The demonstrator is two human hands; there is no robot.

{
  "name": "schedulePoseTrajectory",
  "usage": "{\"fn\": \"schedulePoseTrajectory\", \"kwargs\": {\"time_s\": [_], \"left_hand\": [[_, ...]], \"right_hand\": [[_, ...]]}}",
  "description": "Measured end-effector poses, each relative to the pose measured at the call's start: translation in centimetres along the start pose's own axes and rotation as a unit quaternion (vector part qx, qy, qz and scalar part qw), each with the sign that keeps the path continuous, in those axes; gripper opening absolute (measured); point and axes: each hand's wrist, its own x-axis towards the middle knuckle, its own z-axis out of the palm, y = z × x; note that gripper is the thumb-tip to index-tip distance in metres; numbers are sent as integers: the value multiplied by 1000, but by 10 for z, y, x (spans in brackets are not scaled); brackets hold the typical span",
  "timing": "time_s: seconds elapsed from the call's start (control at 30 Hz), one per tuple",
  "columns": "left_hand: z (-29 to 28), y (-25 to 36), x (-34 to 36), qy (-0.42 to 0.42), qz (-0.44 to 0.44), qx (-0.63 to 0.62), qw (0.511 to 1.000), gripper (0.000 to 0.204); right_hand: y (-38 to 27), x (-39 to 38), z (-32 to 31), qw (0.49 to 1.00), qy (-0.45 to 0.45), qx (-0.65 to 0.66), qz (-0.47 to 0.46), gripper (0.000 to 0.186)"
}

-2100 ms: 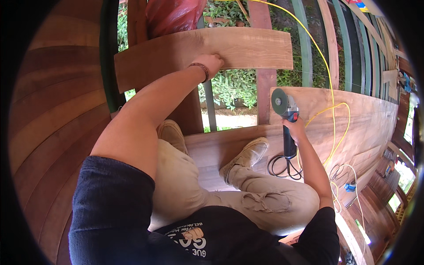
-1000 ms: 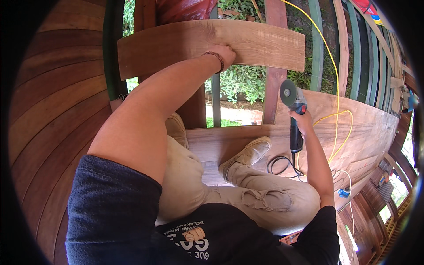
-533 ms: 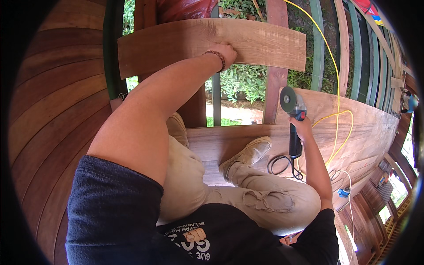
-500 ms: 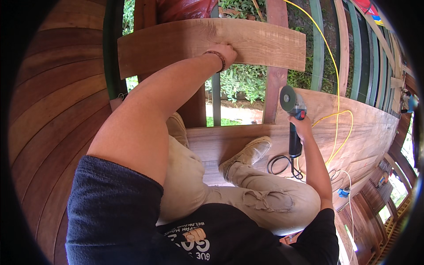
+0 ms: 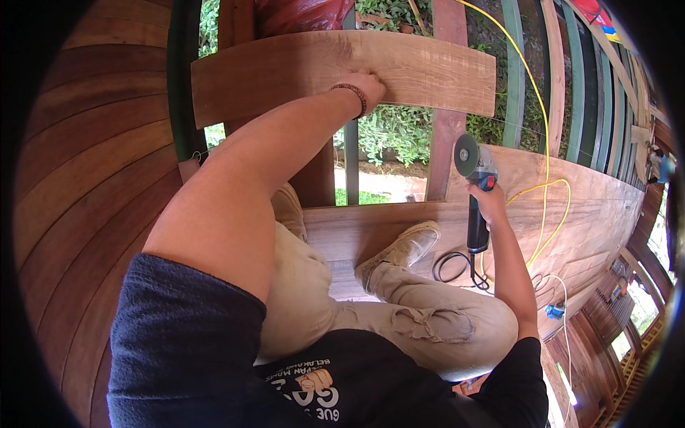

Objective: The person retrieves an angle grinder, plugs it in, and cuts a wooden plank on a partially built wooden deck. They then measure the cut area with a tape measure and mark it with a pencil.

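Note:
A wide brown wooden plank (image 5: 435, 71) lies across the open floor beams ahead of me. Resting on its near middle is my left hand (image 5: 367, 91), fingers curled in; whatever they may hold is hidden. A beaded bracelet (image 5: 348, 88) circles that wrist. My right hand (image 5: 489, 203) is closed round the body of an angle grinder (image 5: 478, 221), held upright with its disc (image 5: 467, 155) toward the far side. The disc is apart from the plank, to the right of and nearer than its right end. The grinder's black cord (image 5: 449, 265) loops beside the handle.
Gaps between reddish and green beams (image 5: 511, 71) show plants below. Laid floorboards (image 5: 599, 207) extend right, and a yellow cable (image 5: 546, 135) runs over them. My shoe (image 5: 407, 246) stands near the opening's edge. Curved wooden boards (image 5: 100, 157) fill the left; a red plastic bag (image 5: 300, 16) lies beyond the plank.
Hardly anything differs. The grinder's disc has tilted slightly and shifted a touch to the right; my left hand stays on the plank.

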Motion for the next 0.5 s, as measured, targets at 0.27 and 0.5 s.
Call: {"fn": "schedulePoseTrajectory", "kwargs": {"time_s": [0.27,0.5], "left_hand": [[2,0,1,1,4,-5,1000,29],[1,-1,-2,7,3,-8,1000,29]], "right_hand": [[-12,10,1,1000,13,7,-22,47],[-2,-5,1,999,6,2,-35,45]]}}
